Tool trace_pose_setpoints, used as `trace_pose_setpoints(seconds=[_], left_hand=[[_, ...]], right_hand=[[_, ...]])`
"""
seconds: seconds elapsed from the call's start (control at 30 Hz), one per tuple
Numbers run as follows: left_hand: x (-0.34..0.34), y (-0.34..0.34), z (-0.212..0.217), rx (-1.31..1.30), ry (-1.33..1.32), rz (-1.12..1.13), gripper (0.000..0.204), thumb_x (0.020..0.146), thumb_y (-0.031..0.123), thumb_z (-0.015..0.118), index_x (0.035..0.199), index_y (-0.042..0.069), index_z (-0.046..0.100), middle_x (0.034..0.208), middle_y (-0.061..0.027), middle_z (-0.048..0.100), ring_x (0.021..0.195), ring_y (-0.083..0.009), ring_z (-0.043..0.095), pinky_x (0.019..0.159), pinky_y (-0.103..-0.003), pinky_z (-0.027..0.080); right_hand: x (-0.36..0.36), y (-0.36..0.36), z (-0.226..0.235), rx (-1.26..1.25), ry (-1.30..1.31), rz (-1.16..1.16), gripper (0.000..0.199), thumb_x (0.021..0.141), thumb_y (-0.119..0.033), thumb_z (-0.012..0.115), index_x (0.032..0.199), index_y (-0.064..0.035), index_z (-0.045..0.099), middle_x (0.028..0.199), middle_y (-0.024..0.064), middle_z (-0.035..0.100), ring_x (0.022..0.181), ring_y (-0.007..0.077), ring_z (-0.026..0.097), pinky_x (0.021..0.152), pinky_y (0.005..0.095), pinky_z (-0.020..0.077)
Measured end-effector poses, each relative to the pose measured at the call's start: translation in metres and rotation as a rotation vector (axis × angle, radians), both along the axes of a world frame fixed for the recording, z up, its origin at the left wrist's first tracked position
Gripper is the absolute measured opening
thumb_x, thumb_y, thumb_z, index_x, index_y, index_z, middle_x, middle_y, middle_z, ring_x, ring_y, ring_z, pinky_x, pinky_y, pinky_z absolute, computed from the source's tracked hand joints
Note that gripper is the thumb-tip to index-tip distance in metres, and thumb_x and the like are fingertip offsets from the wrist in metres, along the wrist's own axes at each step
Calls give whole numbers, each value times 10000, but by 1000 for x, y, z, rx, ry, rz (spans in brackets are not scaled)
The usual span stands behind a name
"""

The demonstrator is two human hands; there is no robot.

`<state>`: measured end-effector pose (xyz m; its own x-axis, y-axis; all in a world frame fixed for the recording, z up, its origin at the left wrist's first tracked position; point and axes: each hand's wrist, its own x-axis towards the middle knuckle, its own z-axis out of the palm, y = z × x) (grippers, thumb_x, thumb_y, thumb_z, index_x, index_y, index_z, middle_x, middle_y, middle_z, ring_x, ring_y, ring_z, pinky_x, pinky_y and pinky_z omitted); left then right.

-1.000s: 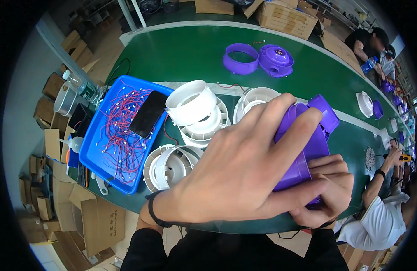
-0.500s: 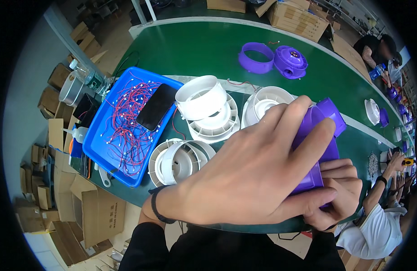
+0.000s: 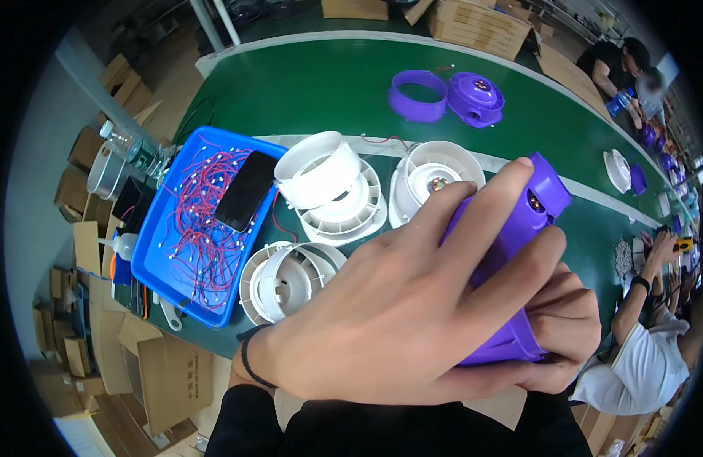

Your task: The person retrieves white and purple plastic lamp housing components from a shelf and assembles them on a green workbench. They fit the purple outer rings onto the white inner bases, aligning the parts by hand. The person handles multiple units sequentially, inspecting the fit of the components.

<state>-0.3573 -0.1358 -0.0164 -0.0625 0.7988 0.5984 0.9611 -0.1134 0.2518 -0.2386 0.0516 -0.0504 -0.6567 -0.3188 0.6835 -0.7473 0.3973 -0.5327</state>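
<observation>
Both your left hand [image 3: 412, 305] and right hand [image 3: 564, 320] clamp the purple housing [image 3: 511, 228]; likely mid-assembly, so next keep it steady.

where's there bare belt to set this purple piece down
The widest bare patch of green belt lies beyond the white fan housings, left of the purple ring. A smaller one lies right of the purple housing, toward the white and purple parts. The near edge is crowded: blue tray, white housings, left hand, right hand.

Both hands, left [image 3: 397, 305] and right [image 3: 561, 320], clasp a purple housing [image 3: 511, 236] above the green counter [image 3: 328, 91], beside white fan parts [image 3: 328, 190].
</observation>
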Motion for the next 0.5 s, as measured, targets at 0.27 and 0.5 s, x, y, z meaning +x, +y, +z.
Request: trace_pose_setpoints(seconds=[0.27, 0.5], left_hand=[[5, 5, -10, 13, -258, -37, 671, 636, 318, 851, 1190, -1, 646, 1379, -367, 437, 1113, -473, 600, 833, -453, 546], [8, 9, -7, -39, -305, -40, 757, 605, 366, 900, 1217, 14, 627, 1378, -317, 463, 1090, -421, 621, 730, -387, 591]], right_hand=[[-16, 15, -2, -70, -39, 292, 274, 868, -126, 699, 892, 146, 669, 528, 131, 553, 420, 254, 576, 399, 323, 416], [-11, 20, 0, -75, -89, 287, 281, 863, -111, 685, 932, 160, 660, 541, 146, 565, 418, 264, 575, 395, 335, 414]])
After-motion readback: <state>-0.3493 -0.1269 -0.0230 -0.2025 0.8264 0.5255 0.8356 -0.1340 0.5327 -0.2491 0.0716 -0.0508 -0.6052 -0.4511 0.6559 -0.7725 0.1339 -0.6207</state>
